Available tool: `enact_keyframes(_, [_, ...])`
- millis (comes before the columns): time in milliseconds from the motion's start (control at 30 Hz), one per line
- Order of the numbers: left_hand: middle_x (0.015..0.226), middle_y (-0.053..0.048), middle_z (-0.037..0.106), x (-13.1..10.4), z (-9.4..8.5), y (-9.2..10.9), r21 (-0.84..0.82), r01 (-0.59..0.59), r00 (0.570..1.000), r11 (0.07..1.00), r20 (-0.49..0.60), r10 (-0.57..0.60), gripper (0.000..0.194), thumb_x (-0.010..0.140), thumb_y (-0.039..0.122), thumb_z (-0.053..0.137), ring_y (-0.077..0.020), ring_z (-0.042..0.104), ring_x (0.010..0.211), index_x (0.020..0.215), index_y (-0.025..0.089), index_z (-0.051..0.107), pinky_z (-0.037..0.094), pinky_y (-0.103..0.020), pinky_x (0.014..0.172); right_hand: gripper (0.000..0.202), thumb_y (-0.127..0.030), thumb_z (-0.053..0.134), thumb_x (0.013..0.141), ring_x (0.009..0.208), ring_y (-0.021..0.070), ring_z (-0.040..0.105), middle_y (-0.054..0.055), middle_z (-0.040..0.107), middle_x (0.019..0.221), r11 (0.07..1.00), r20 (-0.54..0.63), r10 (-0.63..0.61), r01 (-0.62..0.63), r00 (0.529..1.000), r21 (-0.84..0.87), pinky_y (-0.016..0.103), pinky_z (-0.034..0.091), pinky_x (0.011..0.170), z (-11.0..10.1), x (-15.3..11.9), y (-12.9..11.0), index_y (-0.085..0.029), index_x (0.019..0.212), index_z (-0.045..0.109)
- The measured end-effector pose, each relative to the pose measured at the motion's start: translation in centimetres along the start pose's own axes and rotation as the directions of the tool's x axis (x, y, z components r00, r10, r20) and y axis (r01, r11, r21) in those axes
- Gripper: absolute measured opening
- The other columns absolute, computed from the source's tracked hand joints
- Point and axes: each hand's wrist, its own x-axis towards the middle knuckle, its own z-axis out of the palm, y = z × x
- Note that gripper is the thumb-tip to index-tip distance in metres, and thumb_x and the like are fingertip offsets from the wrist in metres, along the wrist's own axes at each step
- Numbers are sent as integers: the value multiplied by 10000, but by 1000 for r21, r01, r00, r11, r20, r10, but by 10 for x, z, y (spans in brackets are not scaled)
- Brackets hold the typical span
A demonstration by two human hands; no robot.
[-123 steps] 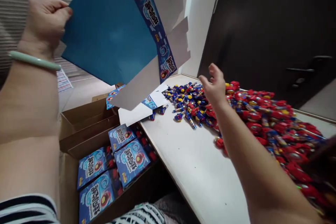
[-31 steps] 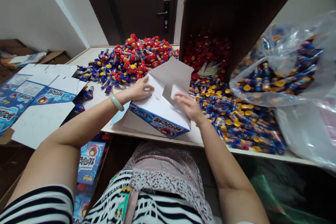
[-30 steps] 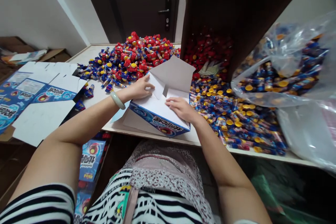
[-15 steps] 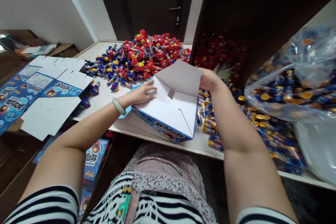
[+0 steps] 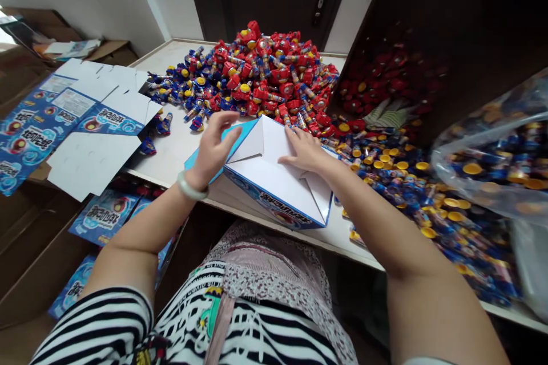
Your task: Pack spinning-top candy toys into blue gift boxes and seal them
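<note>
A blue printed cardboard box [image 5: 278, 182] sits on the table edge before me, its white flaps folded inward over the opening. Spread across those flaps, my right hand [image 5: 306, 151] presses flat with fingers apart. My left hand [image 5: 216, 145] is at the box's left side, fingers apart and curved, beside a bright blue flap [image 5: 244, 134] that juts out to the left. Nothing is held in it; whether it touches that flap I cannot tell.
Behind the box rises a heap of red and blue wrapped toys [image 5: 274, 71]. Flat printed cartons [image 5: 94, 142] lie to the left. On the right are yellow-capped candy tubes [image 5: 411, 182], a clear plastic bag [image 5: 492, 182] and a striped glove [image 5: 389, 114].
The raised white flap has been folded down onto the box. My right hand has moved from the far right corner onto the flaps; my left hand has lifted off toward the left.
</note>
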Motion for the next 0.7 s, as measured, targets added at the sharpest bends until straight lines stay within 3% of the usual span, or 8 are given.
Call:
enact_keyframes(33, [1031, -57, 668, -23, -9, 7, -64, 42, 997, 997, -60, -46, 196, 900, 394, 639, -196, 626, 1063, 977, 214, 640, 479, -358, 1015, 1042, -577, 677, 808, 1476, 460, 273, 228, 230, 1641, 1000, -15, 0, 0, 1000, 4, 669, 251, 1174, 2, 1, 2, -167, 1612, 158])
enact_keyframes(100, [767, -17, 614, -72, -23, 8, -196, 272, 962, 942, 26, -272, 308, 845, 433, 715, -177, 630, 846, 719, 197, 562, 510, -331, 888, 1019, -593, 670, 805, 1456, 476, 292, 228, 262, 1627, 999, -40, -20, 21, 999, 27, 700, 253, 1152, 10, 2, 5, -181, 1604, 190])
enact_keyframes(167, [712, -14, 607, -108, -25, -7, -260, 601, 799, 756, 193, -570, 399, 731, 471, 815, -173, 617, 769, 673, 184, 544, 508, -327, 822, 1044, -617, 686, 781, 1474, 479, 248, 214, 227, 1644, 997, -64, -63, 67, 996, 49, 719, 221, 1153, 18, 4, 7, -201, 1599, 189])
enact_keyframes(233, [832, -46, 679, -122, -12, -31, -380, 732, 674, 565, 284, -682, 483, 582, 512, 896, -210, 646, 882, 801, 175, 628, 505, -353, 877, 1107, -647, 712, 743, 1500, 474, 180, 199, 164, 1666, 992, -76, -105, 110, 991, 56, 726, 167, 1170, 24, 8, 6, -200, 1598, 170])
enact_keyframes(367, [1075, -57, 729, -104, 39, -73, -721, 594, 720, 358, 278, -636, 699, 487, 571, 913, -298, 567, 1262, 1036, 221, 658, 470, -412, 1051, 1142, -695, 681, 738, 1494, 478, 188, 212, 169, 1660, 992, -61, -117, 119, 991, 34, 711, 158, 1181, 31, 14, 0, -150, 1594, 159])
enact_keyframes(500, [1053, -57, 749, -91, 73, -85, -775, 599, 667, 203, 343, -661, 701, 449, 555, 922, -348, 478, 1381, 1009, 217, 671, 461, -468, 1105, 1120, -708, 619, 778, 1466, 521, 208, 262, 163, 1647, 999, -86, -19, 16, 996, -36, 750, 166, 1144, 32, 9, -4, -75, 1583, 166])
enact_keyframes(600, [1079, -69, 743, -95, 77, -83, -750, 625, 662, 214, 364, -655, 736, 396, 535, 936, -369, 459, 1395, 1004, 211, 679, 446, -494, 1127, 1088, -656, 641, 782, 1463, 508, 219, 248, 163, 1651, 999, -82, -5, 1, 997, -51, 716, 177, 1159, 25, -5, 0, -79, 1581, 180])
enact_keyframes(700, [1156, -87, 719, -100, 69, -80, -686, 640, 722, 346, 381, -578, 782, 392, 578, 918, -372, 420, 1421, 1047, 223, 678, 408, -513, 1158, 1043, -607, 663, 776, 1460, 458, 259, 193, 209, 1650, 998, -90, -64, 66, 994, 22, 654, 239, 1166, 8, -27, 6, -151, 1589, 194])
